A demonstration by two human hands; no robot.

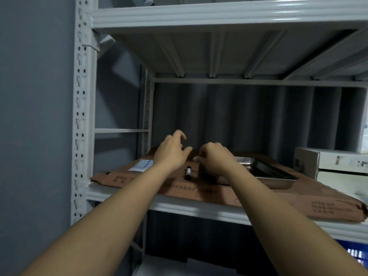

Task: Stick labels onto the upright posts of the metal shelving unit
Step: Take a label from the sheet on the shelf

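My left hand [171,154]: reached out over the middle shelf, fingers loosely spread and a little curled, holding nothing that I can see; its thumb points toward my other hand.
My right hand [214,157]: raised just beside the left, knuckles up, fingers curled under. A small pale bit shows at the fingertips, perhaps a label, but I cannot tell whether I am really pinching something.
Label sheet [141,165]: a white sheet of blue-bordered labels lying flat on the cardboard, just left of my left wrist and near the shelf's front-left corner.
Front-left post [82,108]: the perforated grey upright of the shelving unit, standing at the left of the view, well apart from both my hands. I see no label on the stretch that shows.
Rear-left post [147,110]: a second perforated upright at the back, beyond the label sheet.
Marker pen [188,173]: black with a white band, lying on the cardboard between my two wrists, untouched.
Flattened cardboard box [219,193]: brown, printed with text, covering most of the shelf board and overhanging its front edge.
Steel tray [262,172]: shallow and shiny, resting on the cardboard to the right of my right hand.
White carton [326,162]: at the far right of the shelf, behind the tray.
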